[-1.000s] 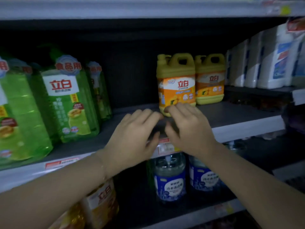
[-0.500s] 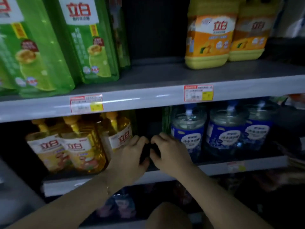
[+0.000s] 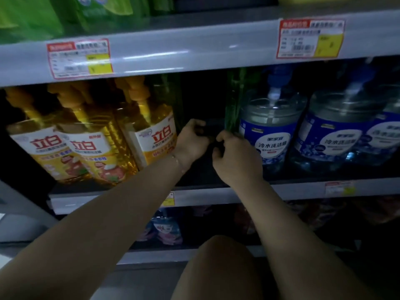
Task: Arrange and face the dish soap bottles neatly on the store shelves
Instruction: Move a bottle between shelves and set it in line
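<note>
1. Clear yellow pump bottles [image 3: 86, 137] stand left of the left hand [image 3: 190, 141]; round blue-labelled jugs [image 3: 270, 126] stand right of the right hand [image 3: 233, 154].
2. Both hands reach into the dark gap on the grey metal shelf [image 3: 216, 194], fingers curled, seemingly gripping a dark object [image 3: 211, 129] too dim to identify.
3. Price tags [image 3: 80, 58] line the glossy rail above.

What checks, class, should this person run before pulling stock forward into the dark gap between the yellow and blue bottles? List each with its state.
1. Both hands at the gap: left hand, right hand: ok.
2. Grip on a bottle: too dark, cannot tell.
3. Transparent yellow pump bottles faced front: not ok, tilted.
4. Round blue-labelled clear jugs facing forward: ok.
5. Gap holds product behind: cannot tell.
</note>
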The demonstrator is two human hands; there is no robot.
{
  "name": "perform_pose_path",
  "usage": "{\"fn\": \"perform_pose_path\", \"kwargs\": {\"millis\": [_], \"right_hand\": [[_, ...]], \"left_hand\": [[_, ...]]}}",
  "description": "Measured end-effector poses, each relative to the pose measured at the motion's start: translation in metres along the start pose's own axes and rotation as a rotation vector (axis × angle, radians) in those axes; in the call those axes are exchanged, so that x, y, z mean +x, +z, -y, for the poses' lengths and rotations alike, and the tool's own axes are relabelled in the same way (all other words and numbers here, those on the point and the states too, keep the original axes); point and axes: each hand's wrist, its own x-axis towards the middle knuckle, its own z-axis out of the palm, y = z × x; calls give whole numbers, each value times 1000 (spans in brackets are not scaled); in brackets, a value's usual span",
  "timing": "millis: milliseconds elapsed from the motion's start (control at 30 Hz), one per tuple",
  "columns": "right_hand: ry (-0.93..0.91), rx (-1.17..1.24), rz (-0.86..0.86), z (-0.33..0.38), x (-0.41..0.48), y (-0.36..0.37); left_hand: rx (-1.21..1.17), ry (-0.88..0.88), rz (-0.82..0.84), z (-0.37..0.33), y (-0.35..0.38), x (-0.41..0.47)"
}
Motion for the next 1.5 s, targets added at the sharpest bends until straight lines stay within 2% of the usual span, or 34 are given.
{"fn": "perform_pose_path", "kwargs": {"millis": [167,367,533,733,867,1033,1167,1300,1400,1500], "right_hand": [[28,-59,-31,2,2,-1],[101,5,-55,-5,5,-9],[78,42,-32,-2,7,-6],[79,102,-54,-4,11,-7],[84,126,-94,-7,16,-8],[89,127,-85,-7,18,-9],[96,177,-86,-7,15,-12],[102,165,-89,-12,12,-14],[100,191,-91,-14,12,-13],[92,199,-110,-16,11,-14]], "left_hand": [[-33,-53,77,-26,25,34],[-115,-79,196,-46,56,54],[-2,-105,301,-41,51,69],[-23,-69,363,-36,37,69],[-52,-65,321,-17,23,64],[-211,9,222,1,14,33],[-304,34,-6,3,36,22],[-195,62,-249,-13,52,29],[-218,95,-259,-16,54,33],[-281,96,-183,-13,42,29]]}}
